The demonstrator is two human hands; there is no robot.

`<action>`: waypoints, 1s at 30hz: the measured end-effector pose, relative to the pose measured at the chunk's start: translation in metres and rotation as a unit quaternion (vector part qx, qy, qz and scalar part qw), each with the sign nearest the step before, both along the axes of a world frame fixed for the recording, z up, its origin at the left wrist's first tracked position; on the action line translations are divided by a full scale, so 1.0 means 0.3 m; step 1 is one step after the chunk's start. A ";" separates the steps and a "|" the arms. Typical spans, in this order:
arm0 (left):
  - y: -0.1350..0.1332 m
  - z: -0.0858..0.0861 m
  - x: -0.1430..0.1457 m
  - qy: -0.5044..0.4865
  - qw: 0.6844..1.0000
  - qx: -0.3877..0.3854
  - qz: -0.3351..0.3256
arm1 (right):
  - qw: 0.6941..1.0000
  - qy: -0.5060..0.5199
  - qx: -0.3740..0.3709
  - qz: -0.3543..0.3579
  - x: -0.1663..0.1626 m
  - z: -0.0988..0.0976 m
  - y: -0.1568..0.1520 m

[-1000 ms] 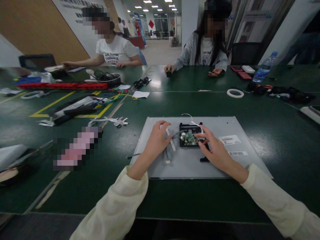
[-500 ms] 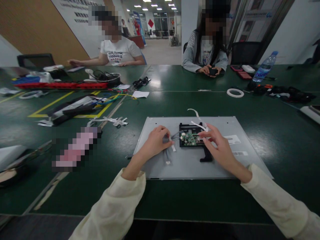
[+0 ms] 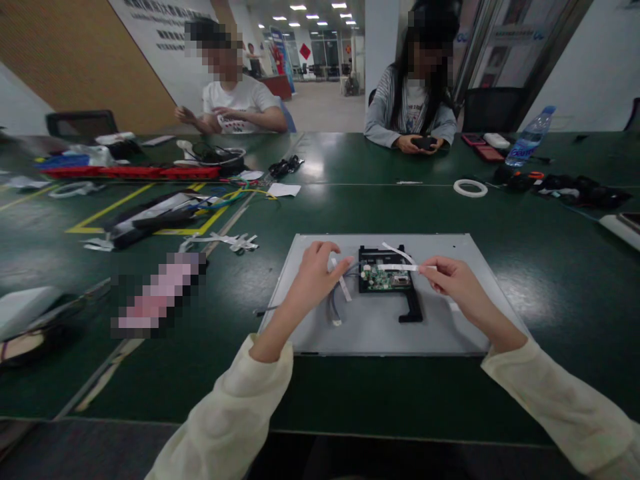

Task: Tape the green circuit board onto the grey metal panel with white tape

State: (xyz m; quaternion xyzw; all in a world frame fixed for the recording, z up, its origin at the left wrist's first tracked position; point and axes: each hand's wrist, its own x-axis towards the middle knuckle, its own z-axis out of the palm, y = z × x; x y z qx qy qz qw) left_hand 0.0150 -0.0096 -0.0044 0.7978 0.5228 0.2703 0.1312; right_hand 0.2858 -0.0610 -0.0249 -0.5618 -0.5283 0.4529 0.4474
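A grey metal panel (image 3: 370, 330) lies flat on the green table in front of me. Near its far edge sits a black bracket with a small green circuit board (image 3: 381, 277). My right hand (image 3: 453, 283) is closed in a pinch on the end of a white flat ribbon strip (image 3: 400, 267), which stretches left across the board. My left hand (image 3: 316, 275) rests on the panel left of the board, fingers curled over a bundle of grey wires (image 3: 336, 303) and a white strip. A black L-shaped leg (image 3: 413, 307) extends from the bracket toward me.
Two people sit across the table, each busy with their own hands. To the left lie a red bar (image 3: 130, 172), cables, and a long dark part on yellow floor-style markings. At the right back are a tape roll (image 3: 470, 187), a water bottle (image 3: 530, 137) and dark gear.
My right hand has moved right, off the circuit board, drawing the white ribbon strip out level across it. My left hand stayed on the wires. The person opposite brought both hands together.
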 end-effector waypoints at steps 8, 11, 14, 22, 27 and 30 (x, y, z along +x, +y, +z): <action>-0.076 0.077 0.238 -0.110 0.968 -0.156 -0.166 | 0.996 -0.008 -0.023 0.083 0.026 0.040 -0.009; -0.077 0.023 0.255 -0.108 0.949 -0.232 -0.183 | 0.987 -0.089 -0.046 0.127 0.057 0.037 -0.009; -0.083 -0.028 0.254 -0.124 0.957 -0.205 -0.164 | 0.962 -0.211 -0.038 0.169 0.074 0.026 -0.013; -0.146 -0.058 0.290 -0.090 0.977 -0.130 -0.142 | 0.857 -0.504 0.064 0.084 0.035 -0.001 -0.041; -0.166 -0.063 0.300 -0.030 0.984 -0.116 -0.134 | 0.806 -0.584 0.056 0.070 0.025 0.006 -0.056; -0.167 -0.068 0.297 0.000 0.986 -0.108 -0.127 | 0.797 -0.594 0.039 0.100 0.020 0.020 -0.062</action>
